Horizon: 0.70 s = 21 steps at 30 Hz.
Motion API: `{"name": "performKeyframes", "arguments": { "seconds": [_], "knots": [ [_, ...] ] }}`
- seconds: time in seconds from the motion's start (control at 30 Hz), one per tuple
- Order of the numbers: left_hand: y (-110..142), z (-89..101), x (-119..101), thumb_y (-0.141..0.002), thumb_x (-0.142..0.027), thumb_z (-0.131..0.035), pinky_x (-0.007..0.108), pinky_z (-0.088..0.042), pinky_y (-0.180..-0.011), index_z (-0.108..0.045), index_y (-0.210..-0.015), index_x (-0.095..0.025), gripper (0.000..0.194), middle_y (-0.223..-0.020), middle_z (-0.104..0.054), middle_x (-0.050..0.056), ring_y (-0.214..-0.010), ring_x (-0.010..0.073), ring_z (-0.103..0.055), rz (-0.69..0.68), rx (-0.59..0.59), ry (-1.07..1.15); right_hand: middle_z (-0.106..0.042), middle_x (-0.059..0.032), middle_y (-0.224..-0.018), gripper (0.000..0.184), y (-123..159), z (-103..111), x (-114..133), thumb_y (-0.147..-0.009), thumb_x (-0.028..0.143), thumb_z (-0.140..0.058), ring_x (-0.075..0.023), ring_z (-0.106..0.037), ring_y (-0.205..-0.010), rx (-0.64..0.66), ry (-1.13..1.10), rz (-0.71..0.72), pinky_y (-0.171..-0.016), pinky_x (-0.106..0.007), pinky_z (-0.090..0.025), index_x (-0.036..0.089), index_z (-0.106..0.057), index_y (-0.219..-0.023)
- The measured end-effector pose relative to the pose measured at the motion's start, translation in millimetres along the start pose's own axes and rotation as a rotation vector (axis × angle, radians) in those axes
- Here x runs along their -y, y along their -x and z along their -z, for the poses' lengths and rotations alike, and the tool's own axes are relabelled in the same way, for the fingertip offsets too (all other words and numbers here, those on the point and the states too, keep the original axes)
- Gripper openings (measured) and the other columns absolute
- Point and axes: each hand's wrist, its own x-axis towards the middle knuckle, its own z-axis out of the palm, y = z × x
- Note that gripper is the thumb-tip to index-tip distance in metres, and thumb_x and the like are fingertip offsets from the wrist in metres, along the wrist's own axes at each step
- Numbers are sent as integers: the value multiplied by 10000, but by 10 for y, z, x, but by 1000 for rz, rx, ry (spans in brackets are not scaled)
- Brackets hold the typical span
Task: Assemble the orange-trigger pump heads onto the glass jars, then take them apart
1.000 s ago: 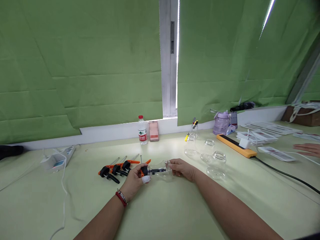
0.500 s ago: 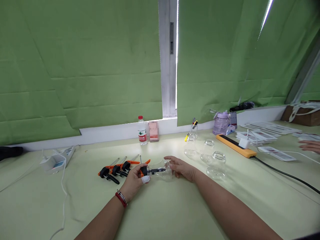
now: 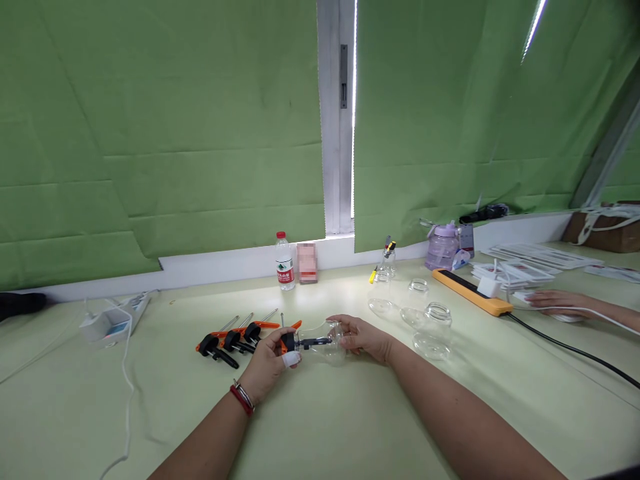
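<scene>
Black cap (image 3: 288, 343) between bent left fingers (image 3: 281, 331) (thumb (image 3: 291, 360) nearest)

I see the co-worker's hand (image 3: 557, 300) farther in from the right edge now, over a white card (image 3: 570, 318). My right hand (image 3: 364, 335) has its fingers reaching farther along the clear bottle (image 3: 327, 355).

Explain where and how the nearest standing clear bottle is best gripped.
Probably just below its open rim, coming from the front right: this clear bottle stands upright, its neck narrower than its base, with other clear bottles behind and leftward.
</scene>
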Motion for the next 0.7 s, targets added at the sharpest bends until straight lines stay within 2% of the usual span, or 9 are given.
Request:
{"name": "performKeyframes", "arguments": {
  "seconds": [0.2,0.4,0.5,0.6,0.7],
  "knots": [
    [19,-21,-39,-580,-195,-732,298,-482,-678,-564,-1078,-175,526,-792,-565,-20,-633,113,-563,6,3,27,-632,-54,-846,476,14,-43,33,-716,466,-634,-68,-504,-518,-20,-24,-21,-401,-182,-238,158,-567,-1073],
    [21,-25,-42,-591,-193,-723,291,-481,-672,-560,-1083,-170,518,-765,-573,-26,-619,109,-568,10,1,27,-647,-85,-829,533,10,-61,32,-782,543,-517,-73,-494,-497,-33,6,-42,-379,-185,-233,129,-558,-1115],
    [11,-18,-44,-576,-186,-731,284,-488,-652,-570,-1056,-166,506,-778,-574,-20,-624,111,-571,1,-26,44,-600,-94,-1007,545,23,-55,24,-772,522,-548,-85,-522,-594,-18,-21,-8,-400,-181,-299,189,-510,-1202],
    [-5,-7,-46,-590,-194,-726,290,-492,-653,-557,-1060,-166,500,-792,-568,-17,-628,114,-575,-12,-50,45,-457,-82,-1224,695,33,-45,22,-695,433,-671,-102,-540,-720,18,-51,31,-456,-183,-376,303,-373,-1309],
    [-9,-5,-47,-600,-198,-724,297,-496,-654,-543,-1063,-167,499,-790,-557,-18,-631,117,-576,-15,-55,43,-431,-69,-1223,803,29,-41,20,-611,333,-751,-102,-526,-734,31,-30,47,-463,-181,-386,336,-347,-1305]
  ]
}}
